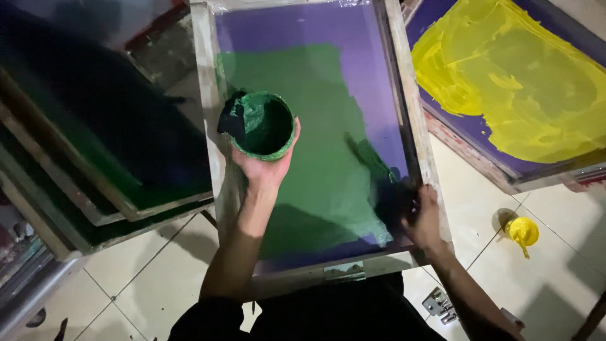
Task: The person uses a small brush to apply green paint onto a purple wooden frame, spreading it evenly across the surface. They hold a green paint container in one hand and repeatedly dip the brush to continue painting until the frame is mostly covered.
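My left hand [264,165] grips a round tub of green ink [264,125], smeared green inside and out, held over the left part of a wood-framed printing screen [413,107]. The screen's purple mesh is covered by a wide patch of green ink [315,151]. My right hand [421,218] rests at the screen's lower right corner on a dark tool [388,196] that lies in the ink; the tool is blurred and its shape is hard to make out.
A second framed screen with yellow ink [517,88] lies to the right. A small tub of yellow ink [522,232] stands on the white tiled floor [145,278]. Stacked dark green screens [95,145] lean at the left. A metal hinge clamp [439,303] lies near my right arm.
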